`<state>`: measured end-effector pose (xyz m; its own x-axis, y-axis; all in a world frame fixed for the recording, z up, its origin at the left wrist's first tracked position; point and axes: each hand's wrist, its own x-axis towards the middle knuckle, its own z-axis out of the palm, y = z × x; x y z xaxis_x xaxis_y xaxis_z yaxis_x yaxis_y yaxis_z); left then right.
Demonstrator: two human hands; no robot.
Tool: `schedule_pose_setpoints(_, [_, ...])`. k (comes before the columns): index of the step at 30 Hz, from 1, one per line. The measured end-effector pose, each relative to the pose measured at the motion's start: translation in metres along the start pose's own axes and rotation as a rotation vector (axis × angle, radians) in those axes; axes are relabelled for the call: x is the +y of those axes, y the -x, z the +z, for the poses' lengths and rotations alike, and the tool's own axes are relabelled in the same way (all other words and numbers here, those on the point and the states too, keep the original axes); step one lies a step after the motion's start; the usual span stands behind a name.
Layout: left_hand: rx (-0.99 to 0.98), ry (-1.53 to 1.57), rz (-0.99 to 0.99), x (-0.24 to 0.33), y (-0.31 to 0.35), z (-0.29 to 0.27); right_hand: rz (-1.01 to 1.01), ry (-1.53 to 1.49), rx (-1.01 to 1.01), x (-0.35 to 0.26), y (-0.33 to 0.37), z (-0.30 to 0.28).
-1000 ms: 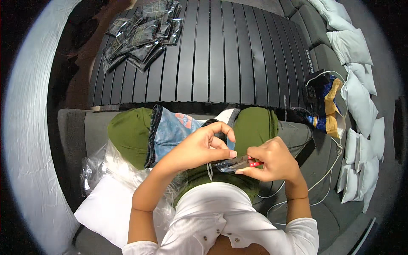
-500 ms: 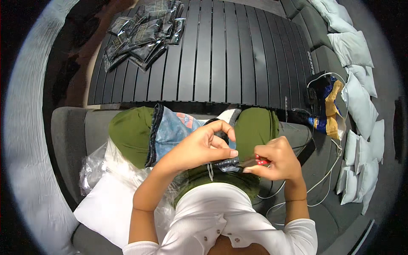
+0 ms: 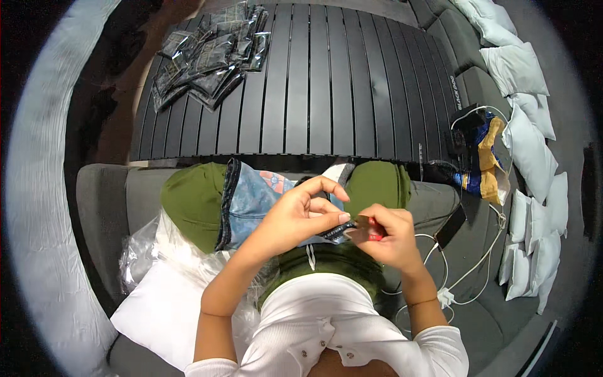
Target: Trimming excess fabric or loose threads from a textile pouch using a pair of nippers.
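Observation:
A blue denim-like garment (image 3: 251, 198) with a dark frayed edge and a pinkish print lies across my lap. My left hand (image 3: 295, 217) pinches a black label strip (image 3: 333, 232) with pale lettering at the garment's near side, between thumb and fingers. Closed around a small red-handled tool (image 3: 375, 230), my right hand (image 3: 392, 242) is right beside the strip's right end. The tool's working end is mostly hidden by the fingers, so its exact kind is unclear.
Black packets in clear plastic (image 3: 210, 60) are piled on the slatted black table (image 3: 320, 81) ahead. A white cushion (image 3: 157, 311) and clear plastic wrap (image 3: 138, 254) lie at my left. White cables (image 3: 483, 283), a dark flat object (image 3: 451, 227) and a blue-and-gold bag (image 3: 490, 160) are at right.
My right hand has moved left with the red-handled tool, up to the label strip. My left hand keeps its pinch. The dark flat object on the sofa now shows more fully.

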<state>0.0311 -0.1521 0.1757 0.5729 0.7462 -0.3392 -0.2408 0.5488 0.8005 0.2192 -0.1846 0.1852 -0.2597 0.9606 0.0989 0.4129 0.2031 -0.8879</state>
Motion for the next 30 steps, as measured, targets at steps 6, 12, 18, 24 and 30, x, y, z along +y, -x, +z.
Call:
schedule_pose_setpoints(6, [0.074, -0.088, 0.070, -0.004, 0.005, -0.002, 0.157, -0.121, 0.264, 0.012, -0.001, -0.008])
schedule_pose_setpoints(12, [0.087, -0.024, 0.066, -0.006, 0.004, 0.001, 0.153, -0.147, 0.124, 0.002, -0.001, -0.001])
schedule_pose_setpoints(18, [0.151, 0.003, 0.125, -0.014, 0.002, -0.002, 0.088, -0.126, 0.255, 0.007, 0.003, 0.019])
schedule_pose_setpoints(24, [0.185, 0.097, 0.147, -0.020, 0.002, 0.000, 0.071, -0.207, 0.267, 0.014, 0.002, 0.022])
schedule_pose_setpoints(30, [0.185, 0.046, 0.191, -0.022, 0.003, 0.004, -0.014, 0.305, 0.541, 0.026, -0.011, -0.001])
